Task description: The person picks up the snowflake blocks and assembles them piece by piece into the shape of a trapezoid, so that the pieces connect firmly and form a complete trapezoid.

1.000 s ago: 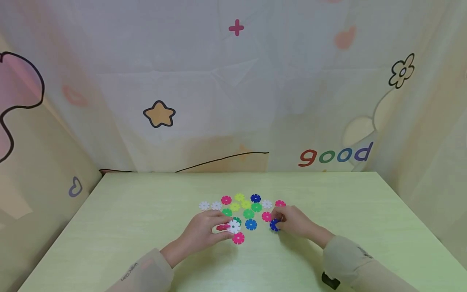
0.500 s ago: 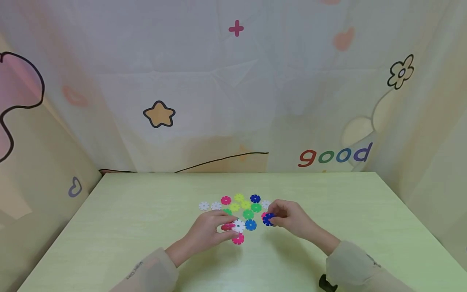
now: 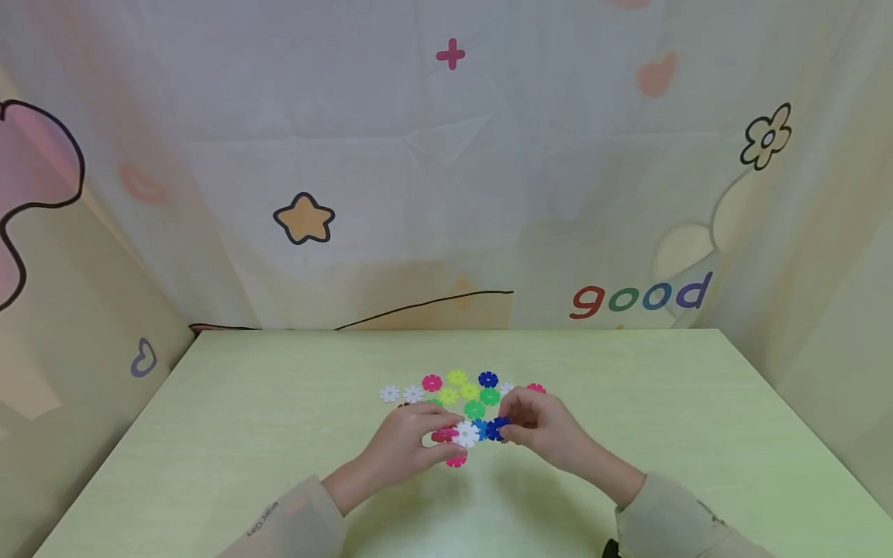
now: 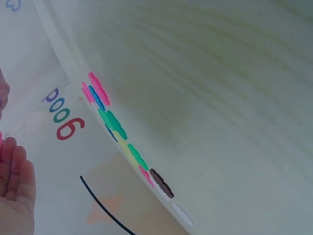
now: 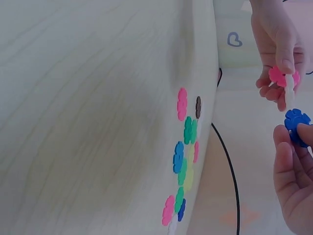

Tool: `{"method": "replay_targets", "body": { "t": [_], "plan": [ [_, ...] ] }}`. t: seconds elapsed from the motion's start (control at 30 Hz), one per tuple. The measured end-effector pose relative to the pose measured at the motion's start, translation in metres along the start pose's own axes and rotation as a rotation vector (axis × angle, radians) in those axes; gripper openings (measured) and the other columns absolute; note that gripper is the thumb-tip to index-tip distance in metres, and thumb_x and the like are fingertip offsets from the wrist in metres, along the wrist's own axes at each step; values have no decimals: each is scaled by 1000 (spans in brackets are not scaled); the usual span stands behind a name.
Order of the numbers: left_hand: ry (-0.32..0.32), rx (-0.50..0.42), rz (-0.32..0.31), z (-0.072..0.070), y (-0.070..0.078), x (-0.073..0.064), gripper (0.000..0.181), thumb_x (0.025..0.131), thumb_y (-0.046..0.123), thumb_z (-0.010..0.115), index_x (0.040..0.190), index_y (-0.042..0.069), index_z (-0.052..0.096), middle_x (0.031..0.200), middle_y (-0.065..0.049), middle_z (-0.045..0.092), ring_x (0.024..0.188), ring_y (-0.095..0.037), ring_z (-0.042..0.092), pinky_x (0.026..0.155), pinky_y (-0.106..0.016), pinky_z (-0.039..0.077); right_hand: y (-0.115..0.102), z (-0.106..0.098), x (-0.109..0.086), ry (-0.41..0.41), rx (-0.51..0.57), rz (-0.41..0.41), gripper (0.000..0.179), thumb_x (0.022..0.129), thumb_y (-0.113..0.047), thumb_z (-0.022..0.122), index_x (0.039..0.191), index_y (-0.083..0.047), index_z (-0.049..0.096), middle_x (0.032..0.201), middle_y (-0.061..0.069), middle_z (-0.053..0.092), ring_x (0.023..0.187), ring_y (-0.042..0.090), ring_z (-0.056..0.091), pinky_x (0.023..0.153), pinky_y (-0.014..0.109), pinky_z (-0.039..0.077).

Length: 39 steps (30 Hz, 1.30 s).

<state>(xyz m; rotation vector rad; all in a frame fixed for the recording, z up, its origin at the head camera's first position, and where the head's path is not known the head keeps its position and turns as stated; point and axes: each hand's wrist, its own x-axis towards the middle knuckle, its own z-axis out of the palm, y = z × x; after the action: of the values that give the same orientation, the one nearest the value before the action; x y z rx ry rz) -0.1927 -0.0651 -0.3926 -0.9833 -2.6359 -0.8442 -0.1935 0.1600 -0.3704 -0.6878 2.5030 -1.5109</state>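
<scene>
My left hand (image 3: 401, 443) pinches a pink snowflake disc (image 3: 444, 435) and a white snowflake disc (image 3: 466, 434) that stick together crosswise. In the right wrist view the white disc (image 5: 289, 90) is seen edge-on against the pink one (image 5: 276, 77). Between thumb and fingers, my right hand (image 3: 551, 426) holds a dark blue snowflake disc (image 3: 498, 428). This blue disc (image 5: 296, 120) is close to the white one but apart from it in the right wrist view. Both hands are raised above the table. The left wrist view catches only part of a hand (image 4: 17, 181) at its left edge.
Loose snowflake discs lie on the pale table (image 3: 279, 434) beyond the hands: several yellow (image 3: 456, 377), green (image 3: 475, 409) and white (image 3: 390, 394) ones, pink ones (image 3: 432, 383) and a dark blue one (image 3: 488, 380). A printed curtain (image 3: 391, 194) stands behind the table.
My right hand has lifted the dark blue disc and carried it left. My left hand has shifted slightly right with the pink and white discs, so the two hands are closer together.
</scene>
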Motion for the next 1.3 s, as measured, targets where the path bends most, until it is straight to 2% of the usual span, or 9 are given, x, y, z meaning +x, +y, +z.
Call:
{"method": "replay_targets", "body": {
  "t": [0.2,0.43,0.67,0.83,1.07,1.3],
  "plan": [
    [25,-14,32,-1,2,-1,35,73,34,69,103,15,67,97,3,67,90,-10,61,76,-23,49,-2,4,-3,-4,-35,-27,11,79,-2,62,88,-2,56,86,12,62,73,13,59,67,19,51],
    [-16,-27,33,-1,3,-2,36,75,34,68,105,15,66,97,3,66,90,-10,60,74,-19,48,-5,8,-6,4,-94,-73,9,78,-2,63,85,-4,58,82,9,63,70,8,56,64,18,50],
    [-57,-48,19,-2,7,-3,39,77,41,64,107,15,66,99,2,66,93,-11,60,75,-18,49,-9,11,-9,9,-149,-114,9,78,-1,63,84,-6,60,82,6,63,70,6,54,63,18,49],
    [-35,-75,51,-2,8,-3,40,75,40,65,105,13,66,96,1,66,88,-10,61,70,-16,49,-9,12,-10,25,-176,-137,10,77,1,63,83,-7,61,80,4,64,68,4,55,64,19,50],
    [24,-113,119,-4,9,-4,38,73,34,68,102,10,67,93,-2,68,83,-12,63,70,-17,49,-8,17,-13,85,-155,-239,10,75,2,65,81,-5,62,77,6,64,67,4,57,64,20,51],
    [28,-116,101,-9,10,-8,38,74,35,67,103,10,67,95,-2,68,89,-14,63,76,-23,50,-11,25,-13,148,-97,-342,9,74,5,65,78,-2,63,76,9,65,65,8,59,60,21,52]
  ]
}}
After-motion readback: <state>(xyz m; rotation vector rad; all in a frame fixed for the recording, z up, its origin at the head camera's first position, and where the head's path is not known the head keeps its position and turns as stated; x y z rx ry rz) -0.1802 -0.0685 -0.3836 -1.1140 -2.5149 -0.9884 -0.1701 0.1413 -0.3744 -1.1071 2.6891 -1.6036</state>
